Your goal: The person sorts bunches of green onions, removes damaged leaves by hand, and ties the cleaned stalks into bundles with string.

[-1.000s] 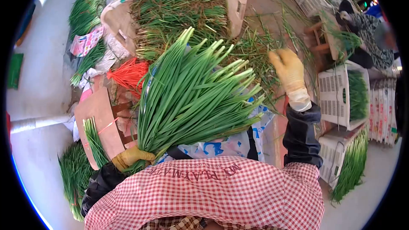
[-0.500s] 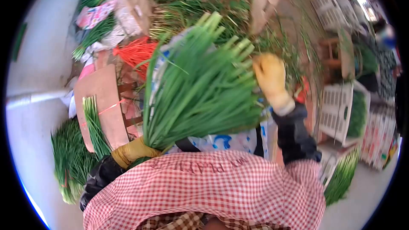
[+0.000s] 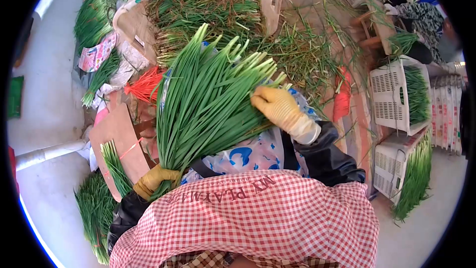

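Observation:
A large fanned bunch of garlic chives [image 3: 208, 99] lies across my lap, its pale stem ends pointing up and to the right. My left hand [image 3: 154, 179], in a yellow glove, is closed around the leafy ends at the lower left. On the right edge of the bunch, below the stem ends, my gloved right hand [image 3: 280, 109] has its fingers bent against the chives; its fingertips are partly hidden. Under the bunch is a blue-patterned plastic apron [image 3: 243, 158]. A small tied bundle of chives [image 3: 116, 166] rests on a brown board [image 3: 116, 131] by my left hand.
Ahead stands a beige crate [image 3: 131, 27] heaped with chives. Red ties [image 3: 146, 84] lie to the left, and a red bundle [image 3: 342, 97] to the right. Loose trimmings [image 3: 302, 59] cover the floor. White crates [image 3: 389, 97] line the right side; a co-worker [image 3: 421, 22] sits beyond.
My right hand has moved left and down, from beside the stem ends onto the bunch's right edge. My left hand keeps its hold on the leafy ends. The camera view has shifted.

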